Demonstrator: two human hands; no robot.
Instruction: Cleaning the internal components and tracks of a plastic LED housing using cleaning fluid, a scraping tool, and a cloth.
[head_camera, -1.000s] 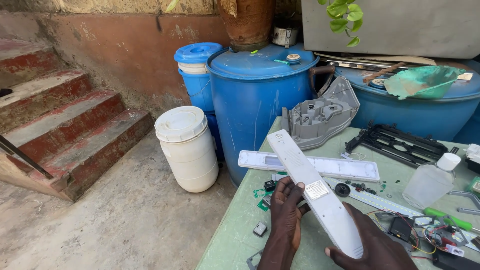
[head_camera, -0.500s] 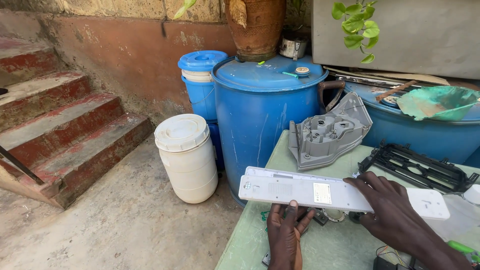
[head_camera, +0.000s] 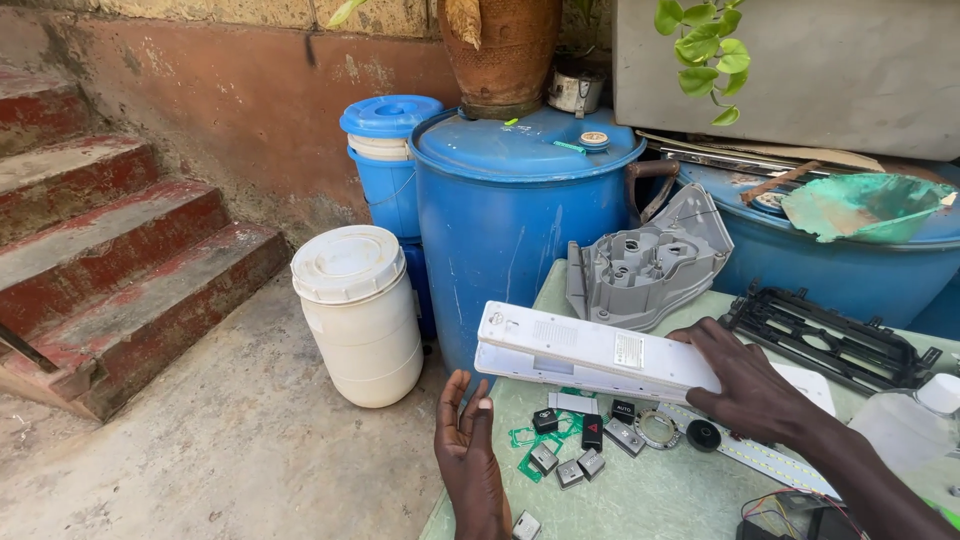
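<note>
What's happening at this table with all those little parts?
A person's right hand holds a long white plastic casing flat above a green table. The left hand is open just below the casing's near end, holding nothing. Small black and grey buttons and a ring lie scattered under it, with a grey moulded housing and blue barrels behind.

Left hand off white casing — open

Small switch parts cluttered the green table under the raised white casing, blocking a flat reach. A grey housing and black frame walled the far edge (the blue drum stood close behind). Bare table lay nearer.
</note>
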